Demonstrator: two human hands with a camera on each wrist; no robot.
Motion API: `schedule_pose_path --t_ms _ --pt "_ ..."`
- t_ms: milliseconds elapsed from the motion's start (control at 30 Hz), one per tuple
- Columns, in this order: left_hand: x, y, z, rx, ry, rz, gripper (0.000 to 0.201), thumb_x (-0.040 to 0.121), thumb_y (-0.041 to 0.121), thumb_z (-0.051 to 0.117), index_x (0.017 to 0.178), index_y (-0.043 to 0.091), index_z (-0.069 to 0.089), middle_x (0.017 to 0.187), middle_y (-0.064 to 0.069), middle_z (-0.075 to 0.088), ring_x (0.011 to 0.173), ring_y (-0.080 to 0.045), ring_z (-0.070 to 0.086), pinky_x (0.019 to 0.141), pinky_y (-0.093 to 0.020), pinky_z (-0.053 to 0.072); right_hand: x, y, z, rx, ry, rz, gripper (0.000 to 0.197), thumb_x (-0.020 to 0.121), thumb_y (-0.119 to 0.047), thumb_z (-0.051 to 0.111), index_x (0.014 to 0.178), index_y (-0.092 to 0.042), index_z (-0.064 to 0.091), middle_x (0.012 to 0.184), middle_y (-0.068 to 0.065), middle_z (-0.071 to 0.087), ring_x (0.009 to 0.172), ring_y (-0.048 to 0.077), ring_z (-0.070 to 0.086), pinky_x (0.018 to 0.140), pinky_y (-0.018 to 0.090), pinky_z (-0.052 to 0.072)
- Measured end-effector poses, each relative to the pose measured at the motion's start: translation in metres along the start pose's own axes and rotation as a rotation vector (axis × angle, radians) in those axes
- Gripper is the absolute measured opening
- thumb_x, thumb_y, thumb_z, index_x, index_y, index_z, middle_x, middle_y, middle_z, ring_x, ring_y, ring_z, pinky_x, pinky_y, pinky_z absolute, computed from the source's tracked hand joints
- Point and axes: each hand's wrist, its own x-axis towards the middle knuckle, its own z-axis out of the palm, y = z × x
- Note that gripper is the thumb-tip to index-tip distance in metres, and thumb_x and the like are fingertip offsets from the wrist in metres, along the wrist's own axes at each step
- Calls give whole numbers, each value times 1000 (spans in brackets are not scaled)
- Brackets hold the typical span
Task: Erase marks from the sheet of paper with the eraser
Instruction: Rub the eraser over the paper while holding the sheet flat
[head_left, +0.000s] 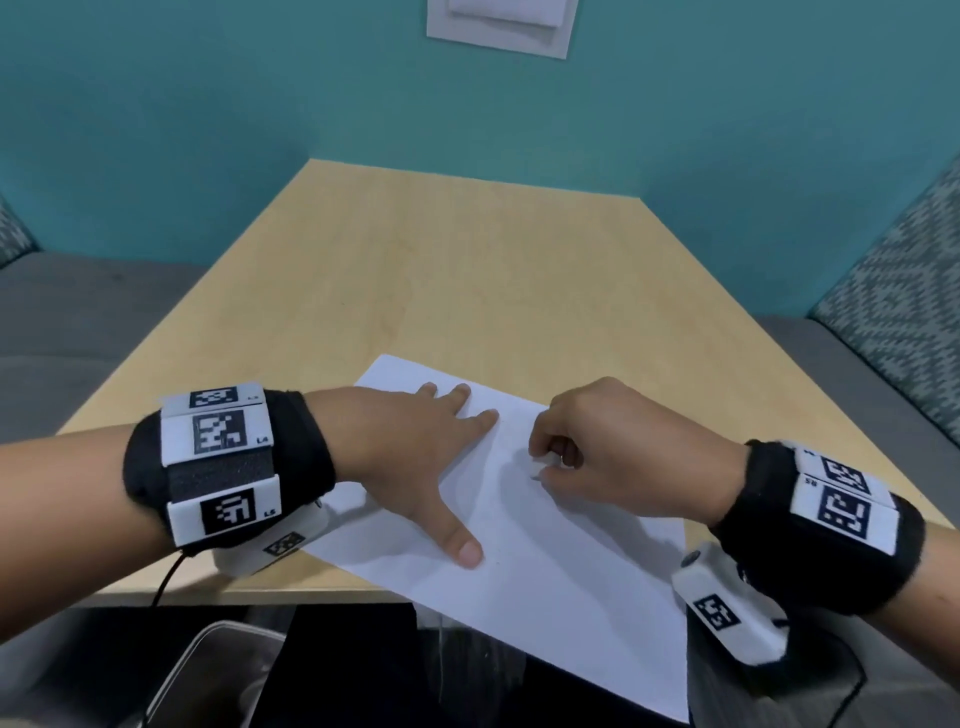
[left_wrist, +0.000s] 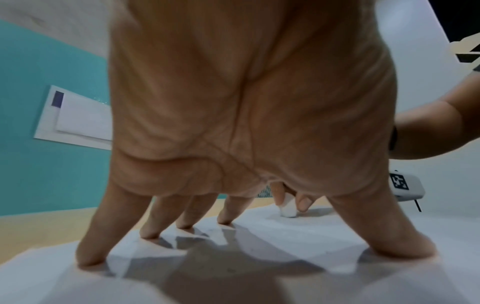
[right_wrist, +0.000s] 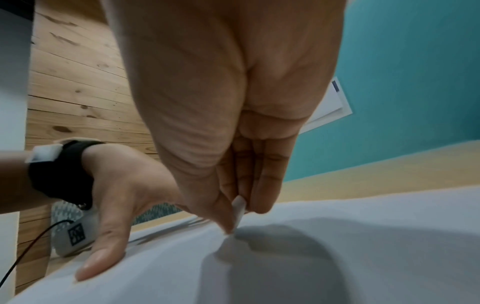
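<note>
On the tabletop (head_left: 415, 249), your spread left hand (head_left: 415, 462) pins the thin, easily creased sheet of paper (head_left: 545, 571) while your right hand (head_left: 613, 457) pinches the small, soft eraser (left_wrist: 287, 207) near its tip.

Bare forearms, black fabric wristbands (head_left: 228, 457) on both wrists, white blocks (head_left: 223, 512) printed with black square codes strapped on, white camera pod (head_left: 727, 613) under each wrist, thin black cable (head_left: 166, 582) trailing off left band
</note>
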Motion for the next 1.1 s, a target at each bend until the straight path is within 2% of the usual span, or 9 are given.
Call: schedule_pose_path --t_ms 200,367,533,700,833,933,1000,1067,1100 --pt "2 3 -3 2 -22 -12 151 67 88 77 165 39 -26 174 8 -31 165 -24 -17 129 -56 23 -6 -13 -1 17 -105 -145 15 91 -30 65 101 -28 76 86 -11 67 78 9 59 72 25 52" --pt "0 5 -4 10 -30 -20 153 65 88 79 164 39 -27 174 9 -32 165 -24 -18 128 -57 25 4 3 -2 -38 -25 -40 12 87 -27 65 95 -26 74 83 -11 65 76 12 60 69 35 57" --pt "2 5 -3 17 -34 -22 154 64 88 79 165 38 -28 174 8 -33 165 -24 -18 128 -57 27 -5 -14 -1 -12 -133 -149 13 90 -29 65 99 -27 75 84 -10 69 77 11 61 71 27 54" --pt "4 2 -2 37 -41 -11 154 63 91 76 164 40 -29 173 8 -34 164 -24 -19 128 -59 25 3 1 0 -28 -37 -72 10 87 -28 66 94 -25 72 82 -11 65 76 12 60 71 38 58" --pt "9 -7 -4 38 -40 31 152 64 88 79 163 45 -28 172 14 -35 163 -19 -22 130 -60 18 -8 -6 -2 40 -117 -135 17 88 -36 70 102 -29 75 86 -13 69 79 7 62 72 23 53" --pt "15 -22 -12 72 -20 104 154 61 87 83 161 50 -29 170 23 -33 161 -14 -27 132 -60 4 -8 15 -8 -11 -34 -66 18 87 -33 70 103 -27 75 86 -15 65 77 3 57 68 18 47" --pt "19 -33 -18 116 17 122 155 60 86 84 158 53 -31 171 21 -32 161 -14 -27 132 -58 -1 -13 24 -8 -12 -30 -32 19 85 -33 70 103 -28 76 85 -16 63 77 -3 57 67 15 45" --pt "24 -43 -25 147 47 86 157 58 86 85 159 52 -30 175 14 -26 164 -19 -20 132 -58 5 -21 23 -5 9 -52 -40 19 85 -34 71 102 -29 76 85 -17 63 78 -4 57 68 14 46" --pt "25 -48 -28 141 54 53 157 57 87 85 160 53 -28 178 12 -18 166 -22 -11 131 -59 13 -26 20 -3 27 -62 -50 18 86 -35 71 102 -29 76 84 -18 62 77 -3 57 69 14 46"
